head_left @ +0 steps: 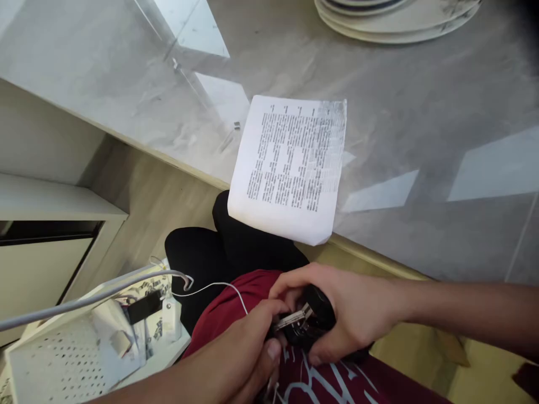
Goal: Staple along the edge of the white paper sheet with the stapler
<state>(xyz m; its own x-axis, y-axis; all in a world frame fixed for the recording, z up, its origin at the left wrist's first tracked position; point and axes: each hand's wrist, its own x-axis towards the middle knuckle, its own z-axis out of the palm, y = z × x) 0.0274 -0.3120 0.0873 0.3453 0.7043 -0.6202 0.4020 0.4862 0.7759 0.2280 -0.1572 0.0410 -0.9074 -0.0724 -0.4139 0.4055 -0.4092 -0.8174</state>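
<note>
Above my lap, both hands are on what looks like a black stapler (320,306), with a silver metal bar (291,320) showing between its parts. My right hand (351,306) wraps round the black body from the right, fingers over the top and thumb below. My left hand (252,342) is closed on the other end, near the bar's left tip; its fingers hide most of that part. Ahead, a stack of printed paper sheets (290,157) lies on the grey marble-look table (442,112), its near edge sticking out past the table edge.
Stacked plates (396,28) stand at the table's far side. At lower left, a white perforated tray (63,353) holds a black item, a white plug-like block (171,317) and papers. A grey cable (96,294) crosses above it, and a thin white cord (210,285) reaches my red shirt.
</note>
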